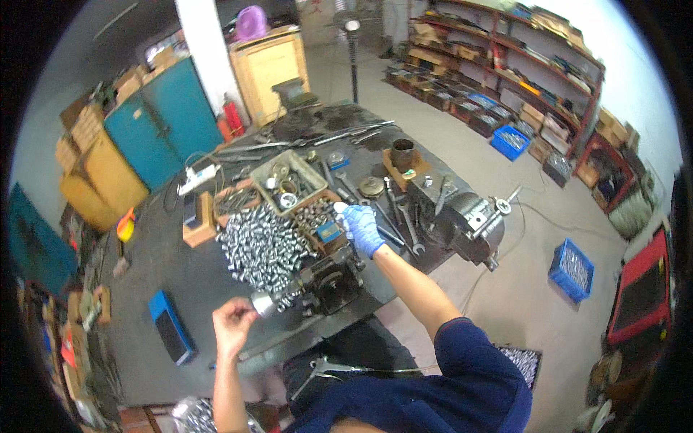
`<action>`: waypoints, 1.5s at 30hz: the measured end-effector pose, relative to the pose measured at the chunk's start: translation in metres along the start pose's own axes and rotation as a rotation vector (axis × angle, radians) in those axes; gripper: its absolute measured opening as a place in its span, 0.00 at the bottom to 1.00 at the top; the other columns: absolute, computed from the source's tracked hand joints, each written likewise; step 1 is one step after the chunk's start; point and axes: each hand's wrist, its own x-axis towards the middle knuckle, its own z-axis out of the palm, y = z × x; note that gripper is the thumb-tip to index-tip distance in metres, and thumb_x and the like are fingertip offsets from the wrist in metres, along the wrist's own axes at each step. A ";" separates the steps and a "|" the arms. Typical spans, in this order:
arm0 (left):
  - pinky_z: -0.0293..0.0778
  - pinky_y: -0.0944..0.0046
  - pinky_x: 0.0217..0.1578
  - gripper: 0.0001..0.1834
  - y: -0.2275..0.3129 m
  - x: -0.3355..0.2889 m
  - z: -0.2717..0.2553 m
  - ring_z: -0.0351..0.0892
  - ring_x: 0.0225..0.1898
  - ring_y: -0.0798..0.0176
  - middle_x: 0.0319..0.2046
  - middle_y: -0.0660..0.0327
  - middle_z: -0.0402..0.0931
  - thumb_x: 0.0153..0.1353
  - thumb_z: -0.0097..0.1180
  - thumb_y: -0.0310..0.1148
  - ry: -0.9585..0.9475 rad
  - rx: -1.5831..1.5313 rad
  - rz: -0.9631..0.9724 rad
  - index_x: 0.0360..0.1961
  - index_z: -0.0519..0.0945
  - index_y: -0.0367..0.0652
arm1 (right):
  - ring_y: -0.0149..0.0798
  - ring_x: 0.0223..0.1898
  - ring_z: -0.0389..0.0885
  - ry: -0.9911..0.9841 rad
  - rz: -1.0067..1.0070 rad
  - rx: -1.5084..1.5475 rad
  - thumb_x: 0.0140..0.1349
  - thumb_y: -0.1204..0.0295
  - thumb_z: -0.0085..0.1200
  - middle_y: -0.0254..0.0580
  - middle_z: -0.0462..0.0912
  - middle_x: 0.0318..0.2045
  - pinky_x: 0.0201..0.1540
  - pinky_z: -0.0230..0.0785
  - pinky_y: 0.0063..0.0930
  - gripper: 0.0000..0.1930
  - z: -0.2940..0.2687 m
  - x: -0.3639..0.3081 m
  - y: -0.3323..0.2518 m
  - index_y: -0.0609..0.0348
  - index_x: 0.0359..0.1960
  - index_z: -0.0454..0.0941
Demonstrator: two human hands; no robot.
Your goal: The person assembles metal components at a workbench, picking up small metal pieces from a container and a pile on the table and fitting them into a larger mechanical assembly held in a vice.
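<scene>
My bare left hand (232, 323) is at the left end of a black bench fixture (332, 283). Its fingers are pinched together against a silver cylindrical piece (264, 304); anything small between them is too hidden to name. Beyond the fixture is my right hand (361, 228) in a blue glove. Its fingers are curled closed, with a whitish tip showing at the thumb side, and what they grip cannot be made out. A big heap of small shiny metal sleeves (263, 249) lies just behind the fixture. Beside it stands a box of darker metal parts (315, 213).
A grey bin of fittings (289, 180), wrenches (413, 229) and a bench vise (469, 224) crowd the dark workbench (137, 289). A blue-cased phone (172, 328) lies at left. An air blow gun (321, 368) rests at my lap. Blue crates (572, 270) stand on the floor.
</scene>
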 end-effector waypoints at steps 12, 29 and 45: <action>0.75 0.70 0.30 0.08 -0.014 -0.006 0.007 0.76 0.27 0.67 0.27 0.58 0.76 0.51 0.55 0.17 -0.009 -0.297 -0.044 0.34 0.74 0.29 | 0.22 0.10 0.60 0.053 0.279 0.260 0.60 0.62 0.48 0.29 0.72 0.18 0.07 0.48 0.14 0.09 -0.088 -0.076 0.038 0.52 0.30 0.71; 0.75 0.68 0.31 0.08 -0.025 -0.006 0.008 0.76 0.28 0.66 0.28 0.56 0.76 0.50 0.54 0.15 -0.034 -0.435 -0.010 0.33 0.74 0.29 | 0.23 0.08 0.61 -0.023 0.020 0.094 0.58 0.60 0.52 0.29 0.68 0.11 0.06 0.49 0.16 0.15 0.001 -0.003 -0.022 0.52 0.18 0.69; 0.71 0.72 0.20 0.06 -0.025 -0.004 0.008 0.74 0.18 0.69 0.20 0.58 0.75 0.55 0.54 0.24 -0.031 -0.364 -0.064 0.29 0.75 0.29 | 0.20 0.11 0.63 -0.130 -0.083 0.264 0.60 0.63 0.49 0.29 0.72 0.16 0.07 0.51 0.14 0.11 -0.003 -0.040 -0.037 0.53 0.23 0.71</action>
